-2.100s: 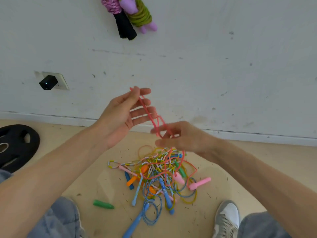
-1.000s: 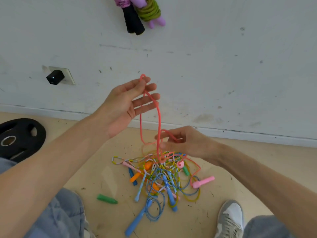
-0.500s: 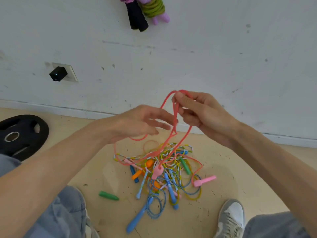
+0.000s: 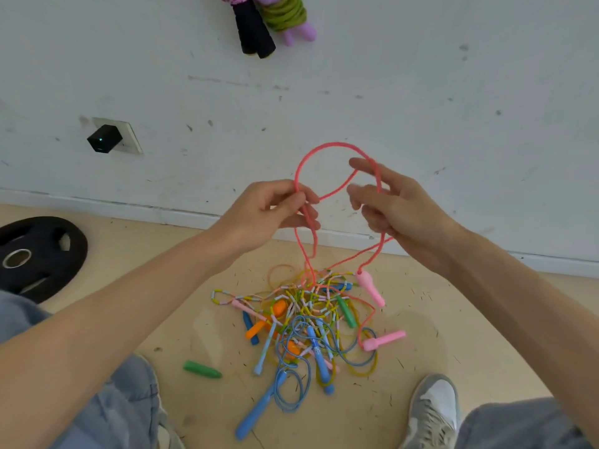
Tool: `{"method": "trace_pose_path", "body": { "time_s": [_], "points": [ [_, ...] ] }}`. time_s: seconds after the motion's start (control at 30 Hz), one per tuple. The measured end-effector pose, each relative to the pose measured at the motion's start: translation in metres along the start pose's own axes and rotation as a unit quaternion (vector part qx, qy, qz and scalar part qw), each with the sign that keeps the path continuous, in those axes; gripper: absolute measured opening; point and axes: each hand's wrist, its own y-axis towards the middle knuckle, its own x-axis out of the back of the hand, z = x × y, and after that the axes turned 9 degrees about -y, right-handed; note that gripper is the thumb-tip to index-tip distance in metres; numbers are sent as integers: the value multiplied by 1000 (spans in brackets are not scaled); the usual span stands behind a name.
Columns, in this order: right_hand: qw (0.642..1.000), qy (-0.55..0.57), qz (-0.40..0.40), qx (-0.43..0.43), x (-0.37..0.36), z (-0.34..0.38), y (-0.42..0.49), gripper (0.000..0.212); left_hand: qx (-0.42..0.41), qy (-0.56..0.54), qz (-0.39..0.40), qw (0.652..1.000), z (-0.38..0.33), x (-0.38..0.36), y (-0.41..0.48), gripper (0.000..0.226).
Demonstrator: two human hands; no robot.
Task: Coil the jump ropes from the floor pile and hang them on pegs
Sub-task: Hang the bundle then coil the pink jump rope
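Tan floor (image 4: 486,335) bears a tangled rope pile (image 4: 308,319) — green handle (image 4: 201,369), weight plate (image 4: 39,254).

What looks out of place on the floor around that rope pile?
One green handle lies alone, left of the tangled pile and apart from the rest; whether a rope joins it I cannot tell. Small dark bits litter the floor around the pile.

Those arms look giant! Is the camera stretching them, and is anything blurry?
Head view: yes, the wide-angle lens enlarges the left forearm and right forearm near the edges; the pink rope and floor pile look sharp; light is soft, shadows faint.
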Motion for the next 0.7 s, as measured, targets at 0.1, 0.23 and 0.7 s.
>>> {"method": "trace_pose_path", "body": {
  "time_s": [0.1, 0.23, 0.7],
  "points": [
    [998, -15, 61, -17, -17, -13, -4, 33, 37, -145, 11, 989, -8, 0, 0, 22],
    [978, 3, 195, -66, -38, -21, -14, 42, 62, -235, -9, 970, -12, 9, 4, 27],
    [988, 64, 141, 24, -24, 10, -8, 32, 133, 4, 209, 969, 0, 6, -14, 52]
  ]
}}
